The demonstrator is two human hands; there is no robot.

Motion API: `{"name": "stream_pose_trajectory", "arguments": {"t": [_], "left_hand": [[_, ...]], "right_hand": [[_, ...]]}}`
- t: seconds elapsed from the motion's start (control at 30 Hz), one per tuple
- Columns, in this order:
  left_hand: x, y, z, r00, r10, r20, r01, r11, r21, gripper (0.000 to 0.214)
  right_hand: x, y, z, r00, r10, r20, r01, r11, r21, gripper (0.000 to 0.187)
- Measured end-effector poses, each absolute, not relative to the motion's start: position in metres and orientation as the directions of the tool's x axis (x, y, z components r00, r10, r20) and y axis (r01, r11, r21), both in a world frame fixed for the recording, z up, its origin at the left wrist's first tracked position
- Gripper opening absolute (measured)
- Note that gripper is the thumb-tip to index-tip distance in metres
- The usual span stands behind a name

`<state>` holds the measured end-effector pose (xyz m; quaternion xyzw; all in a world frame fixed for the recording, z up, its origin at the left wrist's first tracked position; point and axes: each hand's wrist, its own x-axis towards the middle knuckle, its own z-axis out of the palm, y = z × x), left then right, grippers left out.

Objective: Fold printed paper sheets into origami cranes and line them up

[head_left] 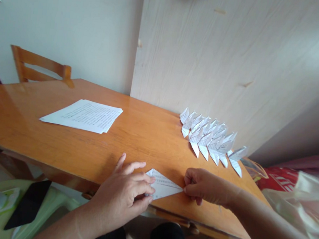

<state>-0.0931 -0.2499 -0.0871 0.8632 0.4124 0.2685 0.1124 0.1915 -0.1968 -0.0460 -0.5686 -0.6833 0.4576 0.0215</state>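
A printed sheet folded into a triangle [163, 184] lies at the near edge of the orange wooden table [133, 139]. My left hand [125, 193] rests flat on its left part, fingers stretched out and pressing it down. My right hand [202, 185] is curled into a pinch on the triangle's right tip. Behind my right hand, a row of several folded paper pieces [211, 139] lies by the wooden board.
A stack of printed sheets [86, 115] sits at the table's middle left. A wooden chair [39, 66] stands behind the table. A pale wood panel [231, 58] rises at the back. A green stool with a black phone [28, 204] is lower left; plastic bags [298, 194] lie right.
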Motion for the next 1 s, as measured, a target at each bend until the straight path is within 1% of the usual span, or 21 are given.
{"name": "stream_pose_trajectory", "arguments": {"t": [0.3, 0.37, 0.43, 0.47, 0.53, 0.7, 0.8, 0.93, 1.0], "left_hand": [[-0.093, -0.250, -0.087, 0.514, 0.778, 0.362, 0.653, -0.628, 0.424, 0.014], [-0.093, -0.250, -0.087, 0.509, 0.780, 0.364, 0.654, -0.626, 0.426, 0.013], [-0.093, -0.250, -0.088, 0.506, 0.780, 0.368, 0.655, -0.625, 0.425, 0.013], [-0.093, -0.250, -0.088, 0.505, 0.779, 0.371, 0.654, -0.626, 0.425, 0.014], [-0.093, -0.250, -0.088, 0.506, 0.777, 0.374, 0.651, -0.629, 0.425, 0.014], [-0.095, -0.251, -0.088, 0.516, 0.770, 0.376, 0.643, -0.638, 0.424, 0.012], [-0.096, -0.252, -0.086, 0.528, 0.760, 0.379, 0.632, -0.649, 0.423, 0.011], [-0.098, -0.255, -0.086, 0.550, 0.735, 0.397, 0.615, -0.678, 0.402, 0.025], [-0.099, -0.256, -0.087, 0.552, 0.724, 0.414, 0.614, -0.688, 0.386, 0.025]], "right_hand": [[0.193, -0.199, -0.048, -0.297, 0.826, -0.480, 0.753, -0.106, -0.650, 0.010], [0.188, -0.200, -0.048, -0.274, 0.831, -0.483, 0.768, -0.113, -0.631, 0.019], [0.183, -0.200, -0.048, -0.236, 0.849, -0.473, 0.807, -0.100, -0.582, 0.032], [0.180, -0.201, -0.048, -0.218, 0.860, -0.461, 0.828, -0.087, -0.554, 0.036], [0.178, -0.201, -0.050, -0.199, 0.879, -0.434, 0.852, -0.064, -0.520, 0.037], [0.183, -0.204, -0.052, -0.245, 0.877, -0.414, 0.796, -0.063, -0.602, 0.026], [0.184, -0.207, -0.054, -0.237, 0.889, -0.392, 0.775, -0.070, -0.628, 0.022], [0.183, -0.212, -0.062, -0.196, 0.926, -0.321, 0.743, -0.073, -0.665, 0.021], [0.184, -0.215, -0.069, -0.169, 0.950, -0.262, 0.724, -0.060, -0.687, 0.022]]}}
